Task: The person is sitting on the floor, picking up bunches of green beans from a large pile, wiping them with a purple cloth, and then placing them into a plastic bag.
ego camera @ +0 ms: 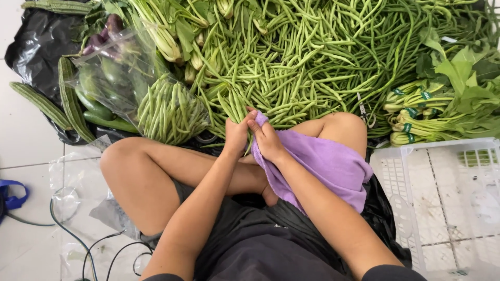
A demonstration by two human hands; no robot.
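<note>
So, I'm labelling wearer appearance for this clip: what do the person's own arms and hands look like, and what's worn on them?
Both forearms are bare from the wrist up, with dark sleeve edges just showing at the bottom of the frame. The left hand and right hand are bare too: no gloves, rings, watch or bands visible. No markings can be made out.

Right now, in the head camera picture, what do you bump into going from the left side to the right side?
Blue strap → ridged gourds → clear bag of green beans → left hand → right hand → purple cloth → bundled leafy greens → white plastic crate.
</note>
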